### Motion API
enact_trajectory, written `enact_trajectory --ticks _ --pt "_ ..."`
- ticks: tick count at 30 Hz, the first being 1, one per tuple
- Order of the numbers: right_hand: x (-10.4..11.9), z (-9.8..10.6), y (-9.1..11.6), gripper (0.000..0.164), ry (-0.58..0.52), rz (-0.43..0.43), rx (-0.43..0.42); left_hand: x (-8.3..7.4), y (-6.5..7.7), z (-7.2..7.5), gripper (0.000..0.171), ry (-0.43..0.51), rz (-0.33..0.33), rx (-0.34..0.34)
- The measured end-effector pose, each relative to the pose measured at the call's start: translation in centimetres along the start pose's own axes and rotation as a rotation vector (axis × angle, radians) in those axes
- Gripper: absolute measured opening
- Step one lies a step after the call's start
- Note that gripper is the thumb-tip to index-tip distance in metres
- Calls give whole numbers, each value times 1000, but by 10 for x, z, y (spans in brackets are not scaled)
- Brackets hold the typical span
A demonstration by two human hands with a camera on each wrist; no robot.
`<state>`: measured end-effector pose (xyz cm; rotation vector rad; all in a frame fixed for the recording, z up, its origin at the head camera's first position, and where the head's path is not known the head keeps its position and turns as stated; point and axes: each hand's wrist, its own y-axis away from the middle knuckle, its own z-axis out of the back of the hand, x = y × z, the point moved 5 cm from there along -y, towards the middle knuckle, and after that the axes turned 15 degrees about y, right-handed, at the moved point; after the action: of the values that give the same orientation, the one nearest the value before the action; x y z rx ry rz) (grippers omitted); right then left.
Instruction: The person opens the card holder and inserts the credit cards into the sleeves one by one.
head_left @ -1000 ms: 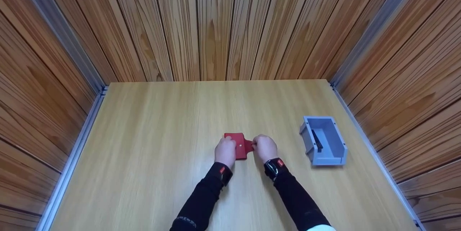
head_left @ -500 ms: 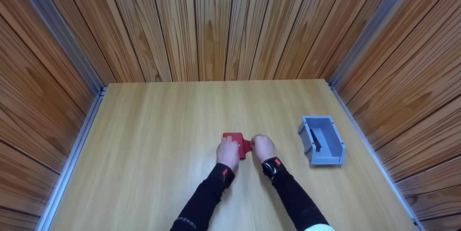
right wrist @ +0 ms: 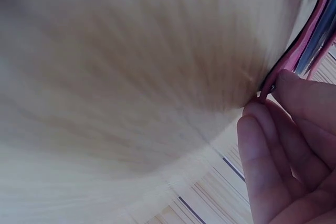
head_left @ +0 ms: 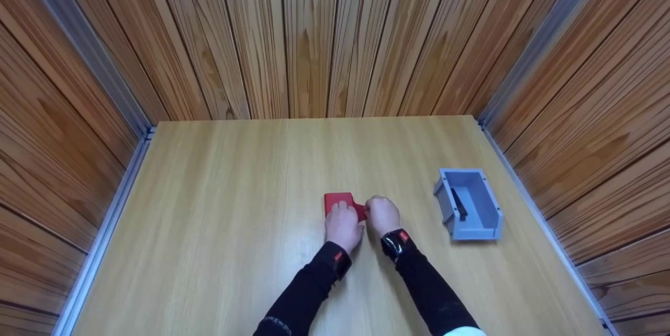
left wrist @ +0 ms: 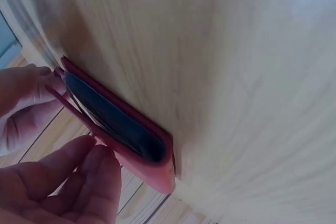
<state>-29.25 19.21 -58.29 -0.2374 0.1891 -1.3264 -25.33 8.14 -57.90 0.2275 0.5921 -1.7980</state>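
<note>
On the pale wood counter (head_left: 220, 231): flat red rectangular wallet (head_left: 336, 199) with tab (head_left: 359, 211).
Right hand (head_left: 383, 214): narrow grip pinching the tab.
Left hand (head_left: 343, 227): fingers touching wallet; cannot tell whether grip pinches.
Farther right: blue plastic bin (head_left: 480, 202), slim black object (head_left: 459, 204) inside.

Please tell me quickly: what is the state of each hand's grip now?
Left grip: touching the red wallet; open or closed cannot be told.
Right grip: closed, pinching the wallet's strap.
</note>
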Motion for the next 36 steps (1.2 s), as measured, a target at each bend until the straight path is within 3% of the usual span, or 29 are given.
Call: enact_trajectory --ticks 7,27,31,36 --pt "0 0 1 12 -1 9 -19 -1 0 1 37 -17 -4 -19" --pt "-1 -2 0 11 -17 1 -4 13 -1 34 29 347 194 -12" --pt "-1 -2 1 11 -20 14 -22 18 -2 39 30 398 234 -2" --pt "-2 -3 1 9 -22 16 -21 26 -2 48 29 427 255 -43"
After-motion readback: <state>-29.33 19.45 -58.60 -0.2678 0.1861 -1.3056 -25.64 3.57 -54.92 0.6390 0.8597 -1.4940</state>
